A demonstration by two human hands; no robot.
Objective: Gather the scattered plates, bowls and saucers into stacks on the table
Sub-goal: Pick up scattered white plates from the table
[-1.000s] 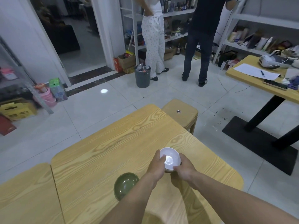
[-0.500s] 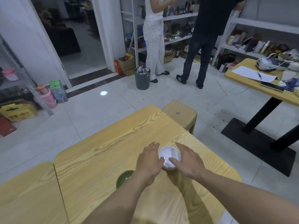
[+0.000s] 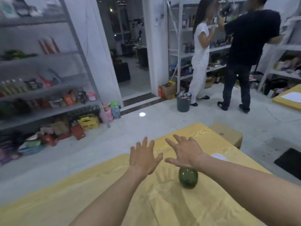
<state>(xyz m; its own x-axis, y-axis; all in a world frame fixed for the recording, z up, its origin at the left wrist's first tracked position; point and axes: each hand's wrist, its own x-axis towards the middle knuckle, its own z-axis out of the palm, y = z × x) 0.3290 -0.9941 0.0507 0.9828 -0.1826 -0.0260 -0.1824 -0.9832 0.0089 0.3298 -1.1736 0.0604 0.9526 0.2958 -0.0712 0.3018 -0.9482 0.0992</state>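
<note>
Left hand (image 3: 144, 158) and right hand (image 3: 184, 152) hovered spread, holding nothing. Green bowl (image 3: 188, 177) sat under the right wrist, white bowl (image 3: 218, 157) (mostly hidden) beyond that forearm. Between grabs, I'd say; next up, stacking those two.

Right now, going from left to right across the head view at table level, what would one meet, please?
left hand → green bowl → white bowl → black floor mat
</note>
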